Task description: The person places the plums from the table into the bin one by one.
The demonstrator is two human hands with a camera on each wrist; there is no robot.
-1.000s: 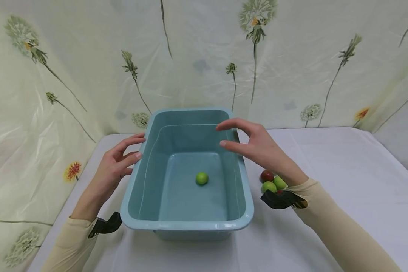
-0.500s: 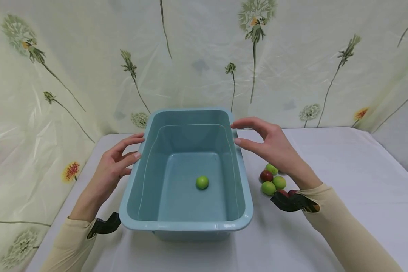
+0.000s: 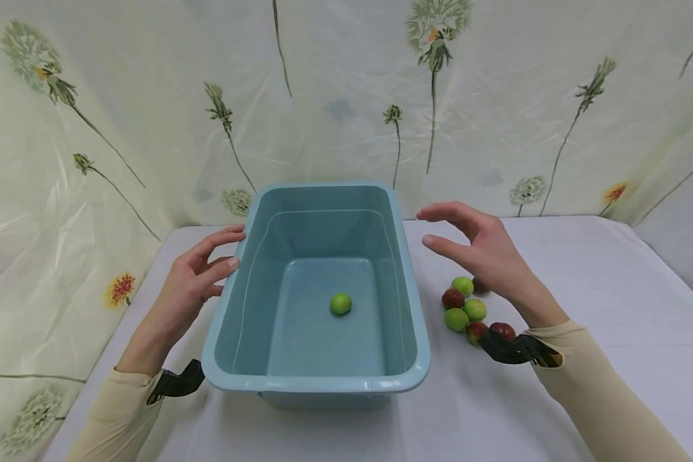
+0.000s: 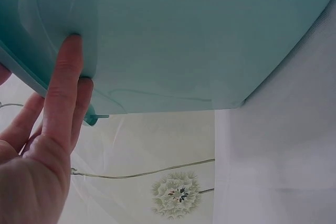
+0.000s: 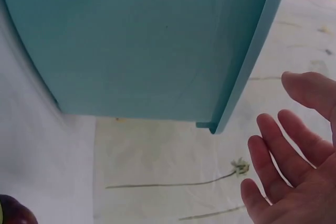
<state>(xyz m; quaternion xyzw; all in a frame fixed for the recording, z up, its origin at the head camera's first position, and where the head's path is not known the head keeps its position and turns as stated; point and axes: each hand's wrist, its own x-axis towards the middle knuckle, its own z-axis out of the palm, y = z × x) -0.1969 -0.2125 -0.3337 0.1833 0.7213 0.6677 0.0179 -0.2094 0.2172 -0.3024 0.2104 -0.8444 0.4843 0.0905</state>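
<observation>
A blue-green plastic basin (image 3: pixel 314 383) stands on the white-covered table, with one small round green fruit (image 3: pixel 341 303) on its floor. At its left side my left hand (image 3: pixel 193 279) touches the rim with fairly straight fingers. In the left wrist view, fingertips (image 4: pixel 72 43) rest against the outer wall below the rim. To the right of the basin, my right hand (image 3: pixel 482 247) hovers apart from it, thumb and fingers spread, holding nothing. Near that wrist lies a group of small fruits: green ones (image 3: pixel 455 319) and dark red ones (image 3: pixel 453 299), partly hidden by the hand and forearm.
Behind the table hangs a pale sheet (image 3: pixel 323 96) printed with dandelions, covering the back and left side. A white cloth (image 3: pixel 624 276) covers the table. Each wrist wears a black camera mount (image 3: pixel 176 383). A dark fruit (image 5: pixel 16 212) shows at the right wrist view's lower left.
My right hand has moved right, from over the basin past its right rim, uncovering more of the fruit group. The left hand and the basin have stayed nearly in place.
</observation>
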